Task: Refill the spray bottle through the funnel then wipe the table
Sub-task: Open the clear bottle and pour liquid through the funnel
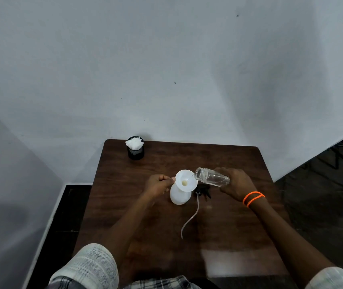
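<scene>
Person's clothing, seen from above.
White textured short sleeves (91, 265), orange bead bracelets (253, 198) on right wrist, plaid garment (162, 283), maybe a wrap.

A white funnel (186, 181) is seated in the upright white spray bottle (179, 196) on the bench (229, 226); a clear jar (211, 177) is tipped over it.

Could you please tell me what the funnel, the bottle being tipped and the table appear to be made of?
Funnel: probably plastic, opaque white, smooth and matte. Tipped bottle: clear, the hand and table showing through; glass or hard plastic, I cannot tell which. Table: dark brown with wood grain and a soft sheen near the front edge; wood or laminate.
</scene>
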Motion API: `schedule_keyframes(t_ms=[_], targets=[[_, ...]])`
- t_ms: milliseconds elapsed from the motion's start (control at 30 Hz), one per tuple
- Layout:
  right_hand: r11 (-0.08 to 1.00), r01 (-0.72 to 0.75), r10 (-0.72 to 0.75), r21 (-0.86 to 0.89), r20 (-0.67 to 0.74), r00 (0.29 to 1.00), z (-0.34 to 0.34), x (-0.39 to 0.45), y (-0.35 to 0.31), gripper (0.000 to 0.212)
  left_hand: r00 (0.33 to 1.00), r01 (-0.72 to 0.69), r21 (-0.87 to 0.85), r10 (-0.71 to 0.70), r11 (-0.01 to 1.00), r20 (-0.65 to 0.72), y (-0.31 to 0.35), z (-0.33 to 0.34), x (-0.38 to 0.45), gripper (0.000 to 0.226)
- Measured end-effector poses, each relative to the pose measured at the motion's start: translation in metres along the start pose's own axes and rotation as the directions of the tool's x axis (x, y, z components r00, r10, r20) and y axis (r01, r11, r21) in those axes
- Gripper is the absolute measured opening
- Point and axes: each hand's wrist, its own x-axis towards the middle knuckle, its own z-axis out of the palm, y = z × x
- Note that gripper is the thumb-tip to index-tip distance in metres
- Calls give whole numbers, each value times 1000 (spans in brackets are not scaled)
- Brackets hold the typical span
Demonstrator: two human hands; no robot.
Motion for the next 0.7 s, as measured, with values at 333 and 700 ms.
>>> schedule_keyframes(t_ms=[333, 700], targets=[[998, -22, 22, -62, -1, 1000, -4, 2, -3, 50, 1000, 6, 8, -5, 1000, -11, 4, 1, -4, 24], [995, -11, 11, -96, -3, 1000, -8, 3, -7, 49, 999, 21, -5, -21, 1000, -29, 4, 0, -7, 22]])
